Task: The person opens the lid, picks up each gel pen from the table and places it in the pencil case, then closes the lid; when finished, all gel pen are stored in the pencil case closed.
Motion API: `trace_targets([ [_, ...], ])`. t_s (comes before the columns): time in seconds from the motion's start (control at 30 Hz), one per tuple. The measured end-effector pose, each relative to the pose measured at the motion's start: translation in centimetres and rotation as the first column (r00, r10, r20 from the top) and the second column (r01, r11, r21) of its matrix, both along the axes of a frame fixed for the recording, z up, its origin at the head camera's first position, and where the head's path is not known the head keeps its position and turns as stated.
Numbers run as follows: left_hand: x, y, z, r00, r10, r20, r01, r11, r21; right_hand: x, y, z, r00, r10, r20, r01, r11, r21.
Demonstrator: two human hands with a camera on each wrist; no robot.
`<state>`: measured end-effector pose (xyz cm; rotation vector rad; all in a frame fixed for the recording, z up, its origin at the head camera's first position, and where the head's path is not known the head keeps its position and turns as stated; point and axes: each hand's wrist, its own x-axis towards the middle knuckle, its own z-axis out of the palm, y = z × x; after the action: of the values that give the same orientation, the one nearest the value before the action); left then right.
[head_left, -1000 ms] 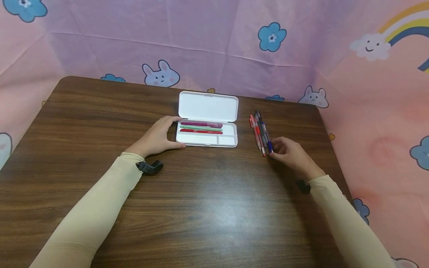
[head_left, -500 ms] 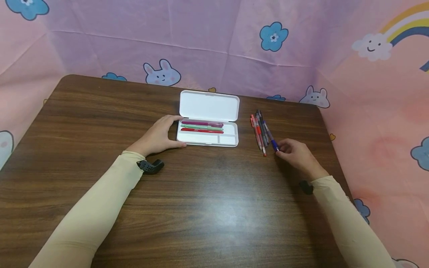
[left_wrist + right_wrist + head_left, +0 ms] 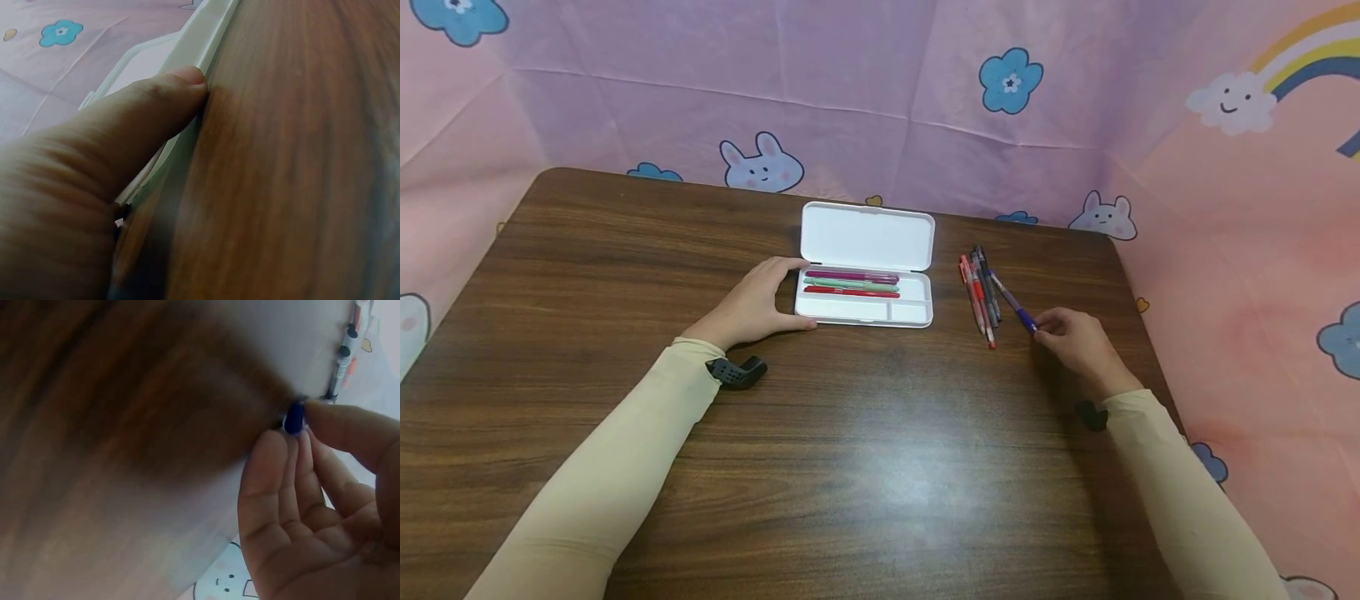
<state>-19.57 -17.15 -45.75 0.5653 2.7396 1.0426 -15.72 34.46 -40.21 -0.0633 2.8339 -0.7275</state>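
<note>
A white pencil case [image 3: 868, 236] lies with its lid raised, and a purple pen [image 3: 850, 276], a green pen [image 3: 850, 286] and a red pen [image 3: 850, 292] rest in its long rear compartment. My left hand [image 3: 748, 307] grips the case's left end, thumb [image 3: 178, 84] along the front wall and fingers at the back corner. On the right, my right hand [image 3: 1081, 348] pinches the near end of a blue pen [image 3: 1019, 312] between thumb and fingertips. That blue tip [image 3: 294, 419] also shows in the right wrist view. The pen's far end is beside the other pens.
Left of the blue pen, several red pens [image 3: 976, 302] and dark pens [image 3: 987, 287] lie side by side on the brown wooden table [image 3: 850, 433]. A printed cloth [image 3: 880, 100] hangs behind the table and along its right side.
My right hand has moved right with the blue pen's near end, swinging it away from the pile. My left hand and the case have stayed put.
</note>
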Motion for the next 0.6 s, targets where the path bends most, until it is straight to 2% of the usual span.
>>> trace_targets([
  [0.37, 0.0, 0.0, -0.1, 1.000, 0.000, 0.000, 0.000, 1.000, 0.000, 0.1, 1.2, -0.1, 0.996, -0.038, -0.084, 0.038, 0.999, -0.008],
  [0.6, 0.0, 0.0, 0.0, 1.000, -0.003, 0.004, 0.003, 1.000, 0.002, 0.0, 1.4, 0.3, 0.980, -0.027, -0.199, 0.031, 0.999, 0.018],
])
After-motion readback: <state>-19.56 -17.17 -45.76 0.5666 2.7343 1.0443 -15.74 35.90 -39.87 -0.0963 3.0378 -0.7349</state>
